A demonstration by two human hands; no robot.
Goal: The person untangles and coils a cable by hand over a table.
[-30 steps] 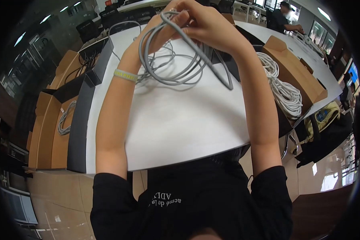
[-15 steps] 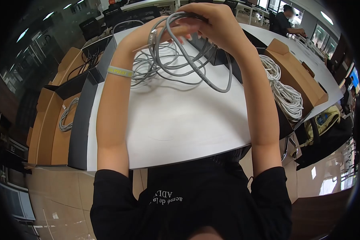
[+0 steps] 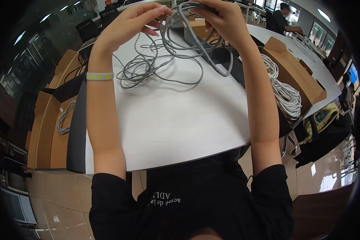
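My right hand (image 3: pixel 224 20), at the top of the view, is closed around a loose coil of grey network cable (image 3: pixel 194 30) whose loops hang above the white table. To its left, my left hand (image 3: pixel 138 24) has bent fingers at the coil's left side, with its fingertips close to the loops. A strand of the same cable runs down from under these fingers, and they seem to hold it loosely. Below lies the rest of the grey cable in a tangled pile (image 3: pixel 142 70) on the table. A yellow-lettered wristband (image 3: pixel 100 76) is on my left wrist.
On the left, an open cardboard box (image 3: pixel 44 132) contains a coiled grey cable (image 3: pixel 66 118); a box behind it has dark cables. To the right, white cable bundles (image 3: pixel 288 100) lie by an open box flap (image 3: pixel 294 72). A person (image 3: pixel 282 20) sits at the far right.
My left hand has moved left, away from the coil and my right hand. The coil has risen slightly in the view, and more of the cable pile shows on the table.
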